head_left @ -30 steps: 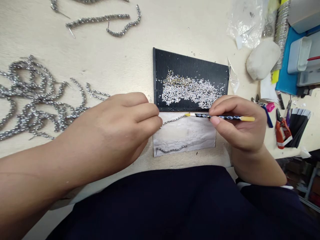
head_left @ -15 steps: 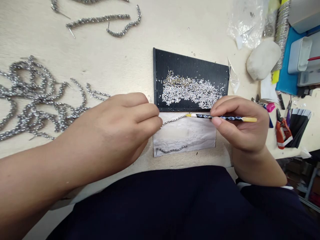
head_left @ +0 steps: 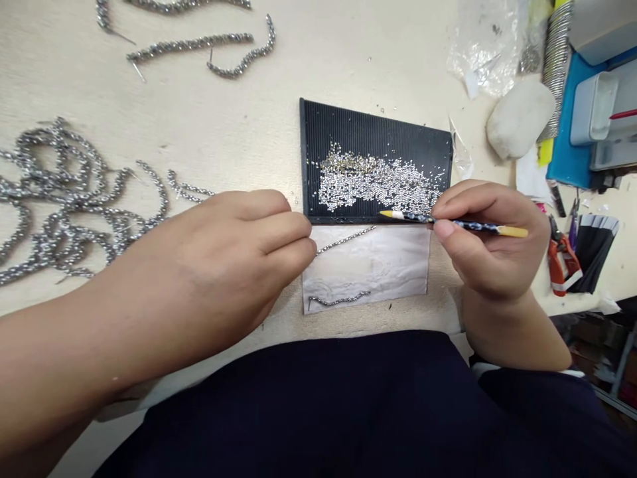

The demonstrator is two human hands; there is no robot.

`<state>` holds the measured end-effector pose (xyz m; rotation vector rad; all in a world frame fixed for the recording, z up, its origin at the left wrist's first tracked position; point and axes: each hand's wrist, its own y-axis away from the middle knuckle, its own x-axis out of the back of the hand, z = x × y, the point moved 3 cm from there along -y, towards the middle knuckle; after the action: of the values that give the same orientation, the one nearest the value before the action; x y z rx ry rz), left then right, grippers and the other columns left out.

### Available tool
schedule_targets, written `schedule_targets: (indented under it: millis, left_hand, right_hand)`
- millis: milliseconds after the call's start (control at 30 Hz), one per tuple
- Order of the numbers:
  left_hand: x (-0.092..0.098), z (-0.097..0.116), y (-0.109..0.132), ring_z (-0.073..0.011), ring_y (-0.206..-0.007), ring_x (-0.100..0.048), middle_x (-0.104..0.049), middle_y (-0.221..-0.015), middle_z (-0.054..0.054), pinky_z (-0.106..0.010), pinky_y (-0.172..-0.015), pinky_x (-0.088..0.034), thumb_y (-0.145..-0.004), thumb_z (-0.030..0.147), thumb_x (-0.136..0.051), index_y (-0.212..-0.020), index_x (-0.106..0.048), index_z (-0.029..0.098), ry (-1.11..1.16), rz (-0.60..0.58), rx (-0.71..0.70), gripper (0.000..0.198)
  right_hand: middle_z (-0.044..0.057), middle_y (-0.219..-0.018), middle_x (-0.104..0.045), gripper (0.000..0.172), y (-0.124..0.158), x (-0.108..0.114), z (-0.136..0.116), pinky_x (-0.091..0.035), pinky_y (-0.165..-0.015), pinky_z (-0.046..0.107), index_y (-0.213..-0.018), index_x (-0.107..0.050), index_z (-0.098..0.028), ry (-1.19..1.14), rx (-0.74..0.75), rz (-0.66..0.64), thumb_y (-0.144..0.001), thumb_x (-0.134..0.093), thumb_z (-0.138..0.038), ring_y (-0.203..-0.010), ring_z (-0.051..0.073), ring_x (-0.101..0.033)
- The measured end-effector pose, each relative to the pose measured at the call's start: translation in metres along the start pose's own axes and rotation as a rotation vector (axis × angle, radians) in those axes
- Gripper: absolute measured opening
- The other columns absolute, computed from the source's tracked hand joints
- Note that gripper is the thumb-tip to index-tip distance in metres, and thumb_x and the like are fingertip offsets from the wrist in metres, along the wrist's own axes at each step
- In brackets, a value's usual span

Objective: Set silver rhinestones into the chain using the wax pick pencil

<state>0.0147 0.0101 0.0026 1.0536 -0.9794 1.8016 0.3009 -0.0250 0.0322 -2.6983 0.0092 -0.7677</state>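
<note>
My right hand point(head_left: 490, 242) pinches a dark patterned pencil point(head_left: 421, 219) with yellow ends, probably a wax picker. Its tip is over the near edge of a black ribbed tray point(head_left: 373, 119), on which small silver rhinestones point(head_left: 368, 182) are spread. My left hand point(head_left: 243, 249) is closed at the end of a thin sparkling strand point(head_left: 347, 240), which slants up to the right from its fingertips; the grip itself is hidden. Below the strand lies a white sheet point(head_left: 398, 259), and on it a second short studded strand point(head_left: 341, 300) with a pin-like end.
Many studded strands point(head_left: 74, 192) are heaped at the left, with more strands point(head_left: 192, 43) at the top. To the right are a pale stone-like lump point(head_left: 521, 119), orange-handled pliers point(head_left: 564, 262), a plastic bag point(head_left: 485, 46), a blue tray point(head_left: 567, 156) and a white container point(head_left: 592, 109).
The pencil tip has lifted off the strand's end and moved right and up to the tray's edge. My left hand stays closed by the strand; the whole view has shifted slightly.
</note>
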Motion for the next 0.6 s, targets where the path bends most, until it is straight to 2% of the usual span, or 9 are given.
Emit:
schedule_targets:
  millis: [233, 367, 600]
  left_hand:
    - [-0.004, -0.002, 0.010, -0.0301, -0.097, -0.067, -0.075, -0.102, -0.009, -0.046, -0.073, -0.058, -0.103, 0.018, -0.041, -0.086, -0.062, 0.025, -0.008, -0.033, 0.059, 0.028]
    - [-0.003, -0.002, 0.011, -0.0308, -0.098, -0.068, -0.075, -0.102, -0.009, -0.047, -0.072, -0.059, -0.102, 0.018, -0.040, -0.085, -0.061, 0.026, -0.036, -0.051, 0.053, 0.028]
    - [-0.003, -0.004, 0.009, -0.0295, -0.096, -0.068, -0.077, -0.100, -0.007, -0.046, -0.074, -0.061, -0.101, 0.018, -0.041, -0.085, -0.062, 0.027, -0.040, -0.063, 0.033, 0.027]
  right_hand:
    - [0.000, -0.084, -0.079, 0.009, 0.000, -0.001, 0.003, -0.057, -0.069, 0.040, -0.092, -0.081, -0.029, 0.064, 0.009, 0.033, -0.092, -0.079, -0.021, -0.077, 0.021, -0.071]
    - [0.001, -0.082, -0.077, 0.003, -0.001, -0.003, 0.003, -0.055, -0.065, 0.039, -0.092, -0.080, -0.028, 0.062, 0.001, 0.028, -0.093, -0.081, -0.026, -0.075, 0.020, -0.069]
    - [0.001, -0.082, -0.078, 0.013, -0.001, -0.002, 0.000, -0.057, -0.065, 0.038, -0.093, -0.082, -0.028, -0.008, 0.006, 0.003, -0.089, -0.079, -0.016, -0.075, 0.020, -0.071]
